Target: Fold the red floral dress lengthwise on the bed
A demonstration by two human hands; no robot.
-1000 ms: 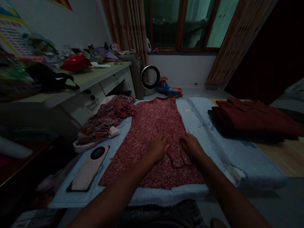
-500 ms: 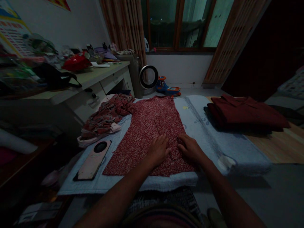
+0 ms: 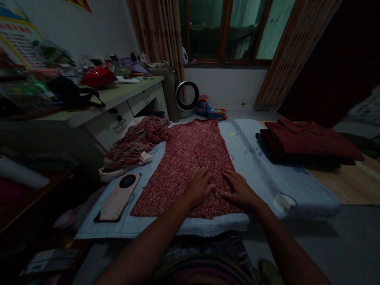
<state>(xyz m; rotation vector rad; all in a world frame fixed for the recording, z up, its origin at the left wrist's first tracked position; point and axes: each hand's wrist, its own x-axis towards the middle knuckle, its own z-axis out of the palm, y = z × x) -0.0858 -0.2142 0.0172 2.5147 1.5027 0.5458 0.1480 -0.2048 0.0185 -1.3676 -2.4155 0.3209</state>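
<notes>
While both hands are lying flat on cloth, the left hand (image 3: pixel 199 186) is pressing palm-down with fingers spread on a red patterned garment (image 3: pixel 184 166), and the right hand (image 3: pixel 238 189) is resting just beside it, fingers likewise splayed, gripping nothing. Garment is lying spread out lengthwise on a pale blue padded cover (image 3: pixel 261 166), its near hem sitting close to the cover's front edge, its far end reaching toward the window; a fold line is running down its middle between the two hands. Left of it, a crumpled floral cloth (image 3: pixel 133 144) is spilling over the cover's left edge, touching the garment's far-left corner. A pink phone (image 3: pixel 118 198) is lying face-down on the cover, near the garment's left side but apart from it. To the right, a stack of folded dark red clothes (image 3: pixel 308 140) is sitting well apart from the hands. A cluttered desk (image 3: pixel 124 93) is standing along the left wall, with a red bag (image 3: pixel 99 76) on top. On the floor beyond, a round fan (image 3: pixel 187 95) and an orange-blue toy (image 3: pixel 210 110) are sitting under the window
</notes>
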